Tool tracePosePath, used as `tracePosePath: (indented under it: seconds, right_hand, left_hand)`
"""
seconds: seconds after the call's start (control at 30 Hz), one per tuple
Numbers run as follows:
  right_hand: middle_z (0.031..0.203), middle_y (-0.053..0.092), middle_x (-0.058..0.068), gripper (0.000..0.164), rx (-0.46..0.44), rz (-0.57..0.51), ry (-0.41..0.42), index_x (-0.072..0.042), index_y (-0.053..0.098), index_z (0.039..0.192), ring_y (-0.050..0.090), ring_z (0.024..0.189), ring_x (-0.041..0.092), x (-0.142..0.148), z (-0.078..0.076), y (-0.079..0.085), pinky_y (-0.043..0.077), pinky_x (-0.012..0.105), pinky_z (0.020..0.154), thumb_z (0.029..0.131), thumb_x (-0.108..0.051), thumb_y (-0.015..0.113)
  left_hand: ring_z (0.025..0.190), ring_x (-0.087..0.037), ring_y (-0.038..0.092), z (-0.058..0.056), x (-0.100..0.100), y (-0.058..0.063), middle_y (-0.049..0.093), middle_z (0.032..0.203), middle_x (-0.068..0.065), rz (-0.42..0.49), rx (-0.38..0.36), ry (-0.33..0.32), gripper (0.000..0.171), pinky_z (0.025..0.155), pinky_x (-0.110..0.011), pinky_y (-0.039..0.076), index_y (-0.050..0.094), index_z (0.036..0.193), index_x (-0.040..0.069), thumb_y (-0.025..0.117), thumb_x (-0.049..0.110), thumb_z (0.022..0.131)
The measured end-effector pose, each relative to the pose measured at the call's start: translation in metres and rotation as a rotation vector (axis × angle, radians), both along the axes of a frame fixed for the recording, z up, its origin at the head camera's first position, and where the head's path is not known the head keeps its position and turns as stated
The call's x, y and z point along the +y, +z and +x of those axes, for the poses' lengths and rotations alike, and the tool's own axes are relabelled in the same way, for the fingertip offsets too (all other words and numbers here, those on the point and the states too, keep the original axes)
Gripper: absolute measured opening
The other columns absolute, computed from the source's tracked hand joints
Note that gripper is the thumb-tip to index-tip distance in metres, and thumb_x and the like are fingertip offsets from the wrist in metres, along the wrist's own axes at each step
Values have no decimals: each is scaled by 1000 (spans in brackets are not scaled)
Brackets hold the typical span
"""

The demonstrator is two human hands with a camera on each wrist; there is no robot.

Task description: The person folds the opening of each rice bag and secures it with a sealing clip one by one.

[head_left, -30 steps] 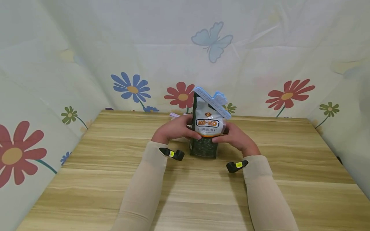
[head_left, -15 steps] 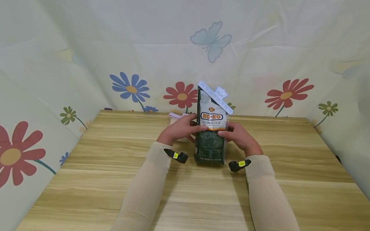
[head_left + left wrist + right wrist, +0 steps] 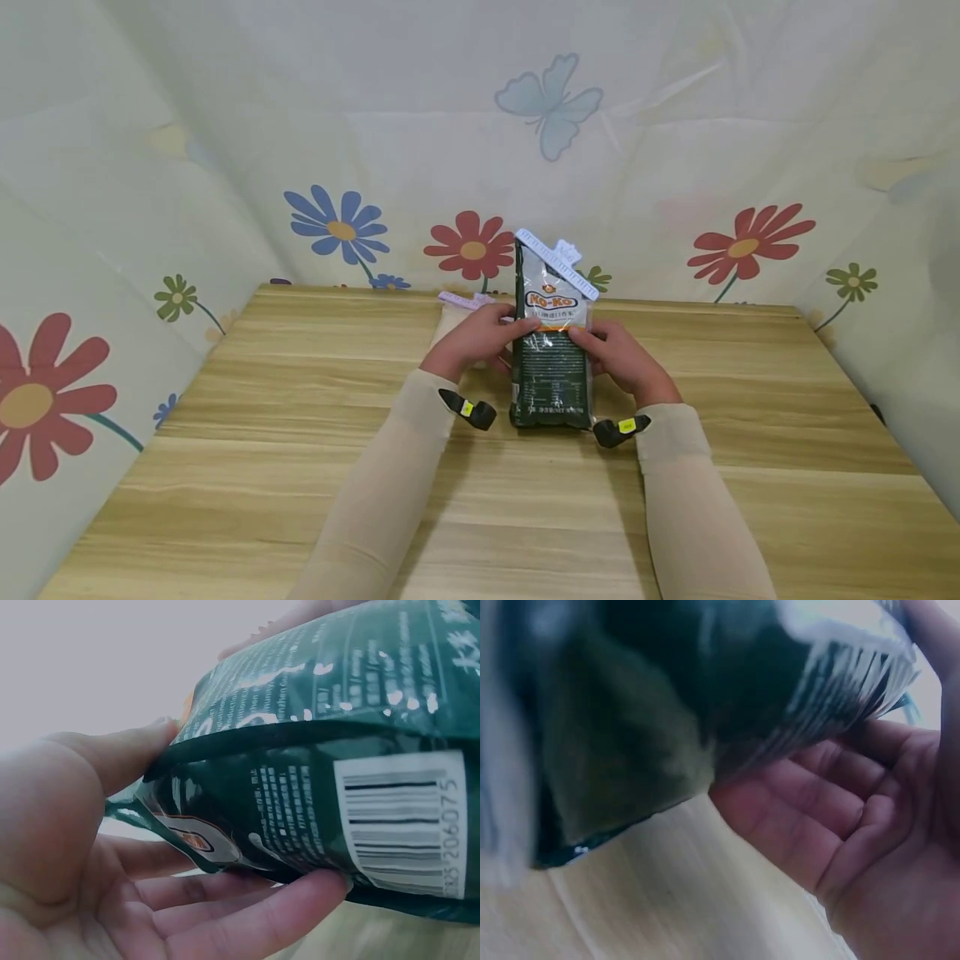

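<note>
A green and silver KO-KO rice bag [image 3: 553, 367] stands near the middle of the table, leaning back. Across its folded, slanted top sits a pale blue bag clip [image 3: 558, 265]. My left hand [image 3: 483, 335] grips the bag's left side, thumb on the front and fingers behind; the left wrist view shows the barcode [image 3: 401, 825] on that side. From the other side my right hand [image 3: 626, 357] holds it, thumb on the front, with fingers [image 3: 795, 817] underneath in the right wrist view. Whether the bag's bottom touches the table, I cannot tell.
Behind my left hand lies a pale beige bag [image 3: 448, 319] with a light purple clip [image 3: 461, 300] on its top, partly hidden. The wooden table [image 3: 300, 417] meets a flower-print curtain [image 3: 645, 150] at its back and sides.
The rice bag has moved slightly right and nearer to me, and its front now faces up more. Both hands went along with it; more of the beige bag shows.
</note>
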State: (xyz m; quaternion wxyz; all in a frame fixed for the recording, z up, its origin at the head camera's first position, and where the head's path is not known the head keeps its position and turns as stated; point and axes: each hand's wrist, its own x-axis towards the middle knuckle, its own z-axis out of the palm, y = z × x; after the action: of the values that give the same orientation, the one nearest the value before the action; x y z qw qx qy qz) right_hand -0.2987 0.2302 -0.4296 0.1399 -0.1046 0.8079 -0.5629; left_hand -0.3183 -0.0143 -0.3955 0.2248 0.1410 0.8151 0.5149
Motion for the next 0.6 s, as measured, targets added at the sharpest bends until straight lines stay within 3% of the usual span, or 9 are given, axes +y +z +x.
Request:
tracePosePath:
  seconds: [0.17,0.43,0.6]
  right_hand:
    - [103,66,11,62,-40,12,15,5,57,126,64,82,15,-1,0,-1,56,32,73,99,-50,46]
    - [108,64,14,67,-67,47,-20,-1,59,128,62,84,17,-4,0,-2,55,32,73,96,-58,46]
    - [108,64,14,67,-59,96,-21,-1,58,128,60,84,18,-5,-1,-2,54,31,72,95,-59,46]
  left_hand:
    - [72,-30,72,-1,1,-3,63,112,-14,-26,-28,18,59,67,-43,59,48,132,8,56,52,93]
    - [74,-27,71,0,2,-6,60,120,-15,-56,-53,72,66,65,-40,59,42,140,6,56,51,94]
    - [74,-26,71,-2,2,-10,62,114,-15,-98,-55,80,67,65,-37,59,43,141,4,55,50,95]
